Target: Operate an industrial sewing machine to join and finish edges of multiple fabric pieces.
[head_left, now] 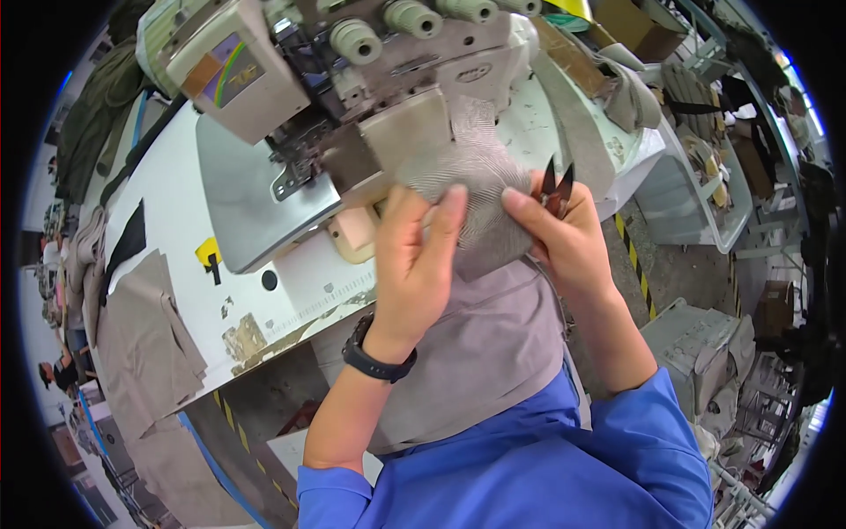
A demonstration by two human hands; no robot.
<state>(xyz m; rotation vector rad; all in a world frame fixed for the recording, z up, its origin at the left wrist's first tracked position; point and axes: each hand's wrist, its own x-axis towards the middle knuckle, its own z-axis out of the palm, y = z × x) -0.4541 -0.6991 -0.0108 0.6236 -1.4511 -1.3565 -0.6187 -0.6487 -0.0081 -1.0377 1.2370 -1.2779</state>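
Observation:
A grey, finely ribbed piece of fabric (483, 189) is held up in front of the sewing machine (405, 115). My left hand (412, 264) pinches its left edge between thumb and fingers and is slightly blurred. At the opposite edge, my right hand (568, 231) grips the same fabric with the thumb on top. Small thread snips (555, 187) are tucked in my right hand too, their dark pointed blades facing away from me. A larger grey cloth (493, 339) lies over my lap below. The fingertips behind the fabric are hidden.
The machine's metal plate (256, 212) juts out left of my hands. On the white table (326, 282) lies more grey cloth (150, 326), at the left edge. A grey plastic bin (696, 198) with fabric scraps stands at right, above a grey lidded box (701, 344).

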